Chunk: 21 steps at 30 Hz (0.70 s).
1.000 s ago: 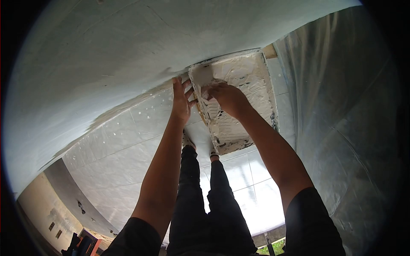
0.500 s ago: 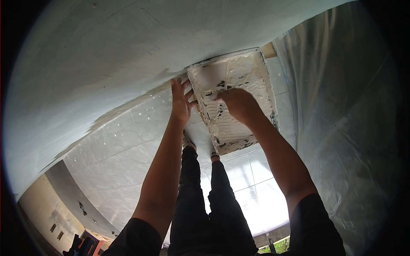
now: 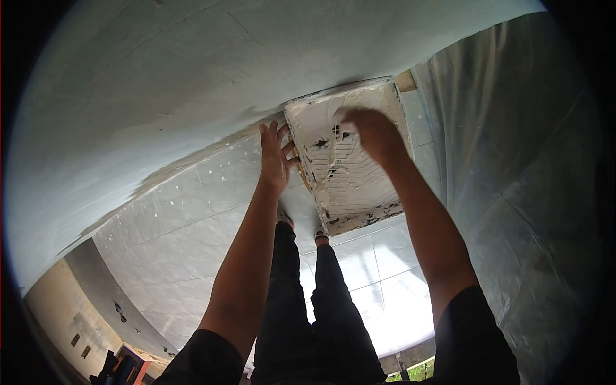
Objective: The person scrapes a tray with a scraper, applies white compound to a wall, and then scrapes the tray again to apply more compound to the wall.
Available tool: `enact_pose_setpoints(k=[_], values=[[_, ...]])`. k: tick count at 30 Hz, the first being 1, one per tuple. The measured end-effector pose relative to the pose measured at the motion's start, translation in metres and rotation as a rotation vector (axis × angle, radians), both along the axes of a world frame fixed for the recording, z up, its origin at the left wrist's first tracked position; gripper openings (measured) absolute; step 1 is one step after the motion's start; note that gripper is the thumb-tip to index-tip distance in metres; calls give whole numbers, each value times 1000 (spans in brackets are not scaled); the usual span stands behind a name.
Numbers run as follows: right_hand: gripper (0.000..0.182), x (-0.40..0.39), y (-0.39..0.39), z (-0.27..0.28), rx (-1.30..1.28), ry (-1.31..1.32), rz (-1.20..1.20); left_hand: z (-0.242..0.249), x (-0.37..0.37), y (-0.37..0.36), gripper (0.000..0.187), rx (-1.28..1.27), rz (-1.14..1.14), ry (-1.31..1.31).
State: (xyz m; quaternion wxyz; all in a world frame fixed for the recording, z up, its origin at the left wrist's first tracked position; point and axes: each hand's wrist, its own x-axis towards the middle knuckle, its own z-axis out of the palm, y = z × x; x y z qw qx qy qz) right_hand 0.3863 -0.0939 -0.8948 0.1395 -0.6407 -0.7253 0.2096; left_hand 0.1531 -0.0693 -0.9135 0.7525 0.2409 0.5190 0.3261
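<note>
A paint-smeared tray (image 3: 359,186) with a ribbed lower part and creamy white material in it stands against the wall. My left hand (image 3: 277,157) is at the tray's left edge, fingers spread, its fingertips touching or just beside the rim. Over the upper part of the tray is my right hand (image 3: 372,131), fingers curled and blurred by motion. Whatever it grips is too smeared to make out. Dark patches show through the white layer near the middle of the tray.
A pale grey-green wall (image 3: 192,83) runs across the top left. Clear plastic sheeting (image 3: 513,192) hangs at the right. Below are a tiled floor (image 3: 186,218), my dark-trousered legs (image 3: 333,308) and feet. Orange and dark items (image 3: 128,367) lie at the lower left.
My right hand has moved up and slightly right over the tray, uncovering more of its middle. My left hand stays beside the rim.
</note>
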Motion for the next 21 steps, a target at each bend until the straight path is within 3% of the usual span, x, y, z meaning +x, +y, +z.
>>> enact_pose_setpoints(k=[3, 5, 6, 7, 9, 11, 12, 16, 19, 21], values=[[39, 17, 23, -11, -85, 28, -170, 1, -2, -1, 107, 2, -16, 6], [37, 3, -3, -40, 171, 82, 19, 2, -1, -1, 106, -7, -19, -12], [35, -14, -21, -29, -48, 72, 31, 2, -1, -1, 106, -4, -21, -14], [49, -26, -33, -15, -100, -10, 129, 1, -1, 0, 106, -9, -20, -19], [50, -27, -38, 3, -168, 41, 85, 0, -3, 0, 106, -13, -16, -22], [44, -5, -13, -2, 5, 179, -20, 1, -2, -1, 106, -16, -29, -2], [49, 8, 6, -14, 137, 198, -36, 1, 0, -1, 106, -15, -30, -3], [44, -10, 14, -29, 43, 270, 39, 1, 1, -2, 105, -18, -13, -8], [43, -46, -34, -16, -160, 67, 148, 2, 0, -2, 105, -22, -22, -2], [46, -34, -28, 1, -174, 71, 73, 2, 0, 1, 106, -24, -32, 13]])
